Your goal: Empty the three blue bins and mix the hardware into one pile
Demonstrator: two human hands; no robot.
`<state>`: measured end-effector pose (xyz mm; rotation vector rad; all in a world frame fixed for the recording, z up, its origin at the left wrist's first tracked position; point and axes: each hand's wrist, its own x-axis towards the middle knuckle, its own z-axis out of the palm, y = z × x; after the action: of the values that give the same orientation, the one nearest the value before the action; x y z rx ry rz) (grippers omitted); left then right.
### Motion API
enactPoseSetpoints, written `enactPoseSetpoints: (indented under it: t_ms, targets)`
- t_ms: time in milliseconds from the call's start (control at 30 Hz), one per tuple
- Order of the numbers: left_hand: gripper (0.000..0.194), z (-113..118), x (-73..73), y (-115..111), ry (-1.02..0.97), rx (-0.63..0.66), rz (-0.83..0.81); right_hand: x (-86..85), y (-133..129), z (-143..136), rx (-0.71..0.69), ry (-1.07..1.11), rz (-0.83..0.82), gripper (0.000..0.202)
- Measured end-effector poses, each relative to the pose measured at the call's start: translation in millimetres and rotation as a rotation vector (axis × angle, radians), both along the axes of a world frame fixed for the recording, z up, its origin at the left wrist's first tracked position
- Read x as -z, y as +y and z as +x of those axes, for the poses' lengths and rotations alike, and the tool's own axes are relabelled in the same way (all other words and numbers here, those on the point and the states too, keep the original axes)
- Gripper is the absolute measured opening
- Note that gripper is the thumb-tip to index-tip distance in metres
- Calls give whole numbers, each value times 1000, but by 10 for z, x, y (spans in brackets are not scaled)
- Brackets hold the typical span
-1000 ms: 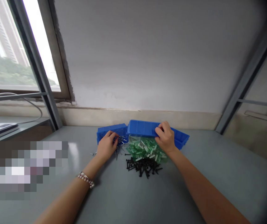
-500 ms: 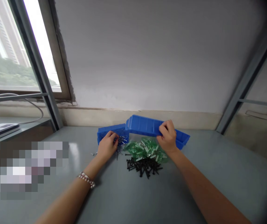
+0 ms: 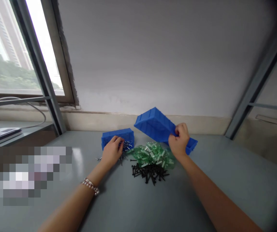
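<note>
My right hand (image 3: 179,140) grips the edge of a blue plastic bin (image 3: 154,124), lifted and tilted, its open side turned down towards me. Below it lies a heap of green plastic bags with small pale pieces (image 3: 154,153), and in front of that a pile of black screws (image 3: 150,172). My left hand (image 3: 114,148) has its fingers curled at the front of another blue bin (image 3: 117,133), among silver screws (image 3: 128,145) that spill onto the table. What those fingers grip is hidden. A third blue bin (image 3: 192,145) sits behind my right wrist.
A grey table (image 3: 133,206) runs back to the wall (image 3: 153,64). Metal posts (image 3: 254,80) rise on both sides. At the left are a window, a cable and a side shelf with a flat stack of printed matter (image 3: 1,137). A pixelated patch hides part of the lower left.
My right hand has raised the blue bin's left end and turned its open side towards me, off the left bin. My left hand has hardly moved.
</note>
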<state>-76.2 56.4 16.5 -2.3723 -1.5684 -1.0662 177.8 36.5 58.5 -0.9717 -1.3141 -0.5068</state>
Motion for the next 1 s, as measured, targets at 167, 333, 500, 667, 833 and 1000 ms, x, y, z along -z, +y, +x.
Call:
enactPoseSetpoints:
  t_ms: [167, 333, 500, 667, 833, 1000]
  targets:
    - [21, 2, 5, 6, -4, 1, -7, -3, 78, 77, -45, 349, -24, 27]
    - [14, -27, 40, 41, 2, 10, -15, 90, 205, 177, -29, 528, -99, 25]
    - [9, -27, 31, 23, -6, 27, -12, 179, 321, 289, -5, 551, -261, 20]
    - [15, -2, -13, -32, -16, 64, 23, 69, 503, 309, 32, 340, -538, 20]
    - [19, 1, -45, -52, 15, 89, 16, -73, 842, 257, 69, 67, -842, 18]
    - [19, -11, -50, -47, 31, 77, 4, -109, 1084, 266, 24, -165, -1083, 17]
